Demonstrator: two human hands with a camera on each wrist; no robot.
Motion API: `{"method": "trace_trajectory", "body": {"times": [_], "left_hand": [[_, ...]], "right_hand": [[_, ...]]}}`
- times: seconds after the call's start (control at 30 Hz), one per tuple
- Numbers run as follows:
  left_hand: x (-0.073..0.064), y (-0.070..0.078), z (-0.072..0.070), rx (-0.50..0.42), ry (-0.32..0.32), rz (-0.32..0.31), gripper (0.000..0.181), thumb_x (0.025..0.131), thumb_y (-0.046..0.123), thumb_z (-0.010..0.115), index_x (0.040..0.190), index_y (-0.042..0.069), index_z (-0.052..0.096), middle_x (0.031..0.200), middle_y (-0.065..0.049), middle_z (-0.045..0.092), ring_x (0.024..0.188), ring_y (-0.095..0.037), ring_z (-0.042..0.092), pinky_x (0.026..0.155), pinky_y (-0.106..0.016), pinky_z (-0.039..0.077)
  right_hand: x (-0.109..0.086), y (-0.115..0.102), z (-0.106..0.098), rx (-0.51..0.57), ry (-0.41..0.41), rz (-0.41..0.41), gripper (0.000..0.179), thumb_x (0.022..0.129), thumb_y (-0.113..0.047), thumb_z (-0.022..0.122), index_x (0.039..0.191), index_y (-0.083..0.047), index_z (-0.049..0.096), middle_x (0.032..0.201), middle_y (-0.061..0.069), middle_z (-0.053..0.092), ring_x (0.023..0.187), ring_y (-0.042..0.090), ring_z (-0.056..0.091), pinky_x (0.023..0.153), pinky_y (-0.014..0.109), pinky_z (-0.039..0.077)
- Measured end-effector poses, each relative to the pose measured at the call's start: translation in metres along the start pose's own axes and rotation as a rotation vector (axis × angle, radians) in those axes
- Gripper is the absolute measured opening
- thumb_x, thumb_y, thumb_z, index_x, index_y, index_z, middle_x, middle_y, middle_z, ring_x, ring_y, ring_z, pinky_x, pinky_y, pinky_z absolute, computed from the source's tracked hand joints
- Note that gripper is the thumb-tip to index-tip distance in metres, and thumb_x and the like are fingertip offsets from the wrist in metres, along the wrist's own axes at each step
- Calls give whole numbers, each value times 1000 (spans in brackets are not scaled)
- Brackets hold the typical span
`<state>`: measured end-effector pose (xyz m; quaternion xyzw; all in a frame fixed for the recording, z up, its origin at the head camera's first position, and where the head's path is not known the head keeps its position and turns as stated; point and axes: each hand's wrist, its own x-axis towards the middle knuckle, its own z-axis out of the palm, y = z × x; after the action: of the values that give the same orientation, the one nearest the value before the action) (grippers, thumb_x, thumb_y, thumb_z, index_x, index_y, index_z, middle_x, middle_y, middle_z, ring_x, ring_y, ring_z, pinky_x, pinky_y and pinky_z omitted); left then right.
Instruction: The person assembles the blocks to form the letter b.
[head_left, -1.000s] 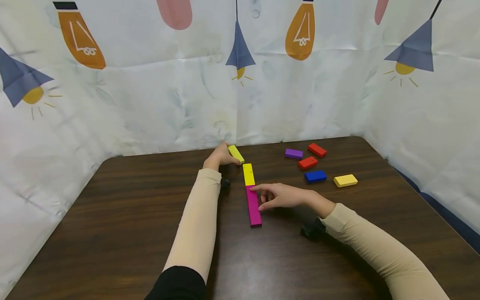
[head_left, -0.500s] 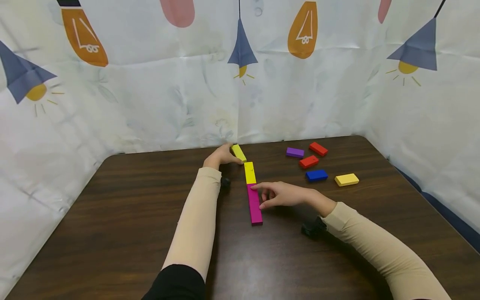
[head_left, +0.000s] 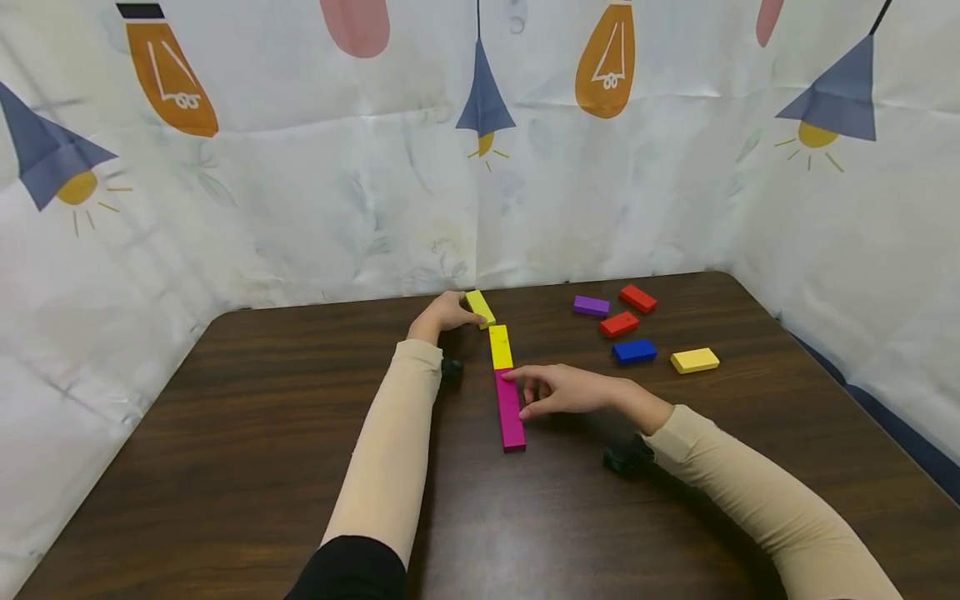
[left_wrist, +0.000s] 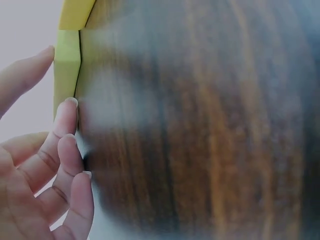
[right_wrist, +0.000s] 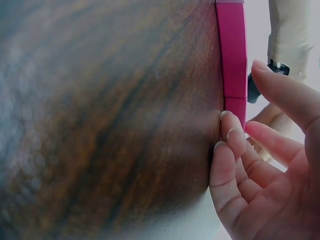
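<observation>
Holds both arms (head_left: 386,450) over a dark wooden table (head_left: 247,450). Rests the right hand (head_left: 562,389), loose and gripping nothing, on two pink blocks (head_left: 512,429) laid end to end, in line with a yellow block (head_left: 500,346) beyond. With the left hand (head_left: 447,314), pinches an angled block (head_left: 480,307), also yellow, lying just beside the far end of that line; cannot tell whether touching. Probably best to steady the pink blocks lightly, keep the angled block flat, and push gently without jarring the others.
</observation>
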<state>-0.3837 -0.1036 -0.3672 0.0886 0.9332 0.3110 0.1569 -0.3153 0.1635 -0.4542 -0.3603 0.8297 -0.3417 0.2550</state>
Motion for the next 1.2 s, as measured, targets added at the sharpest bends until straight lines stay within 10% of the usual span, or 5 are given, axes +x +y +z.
{"method": "trace_trajectory", "body": {"times": [0.67, 1.2], "left_hand": [[1, 3, 12, -52, 64, 18, 71, 100, 26, 68, 159, 3, 35, 158, -22, 39, 142, -39, 39, 113, -50, 35], [2, 7, 16, -78, 57, 82, 64, 101, 21, 67, 156, 4, 41, 138, -24, 56, 121, -37, 56, 100, -44, 47]], "right_hand": [[-21, -48, -2, -36, -3, -84, 68, 99, -38, 70, 155, -11, 43, 104, 1, 59, 79, 14, 56, 71, 30, 46], [-31, -87, -3, 2, 11, 30, 62, 99, -20, 71, 152, -3, 45, 101, 1, 59, 79, 14, 54, 73, 29, 44]]}}
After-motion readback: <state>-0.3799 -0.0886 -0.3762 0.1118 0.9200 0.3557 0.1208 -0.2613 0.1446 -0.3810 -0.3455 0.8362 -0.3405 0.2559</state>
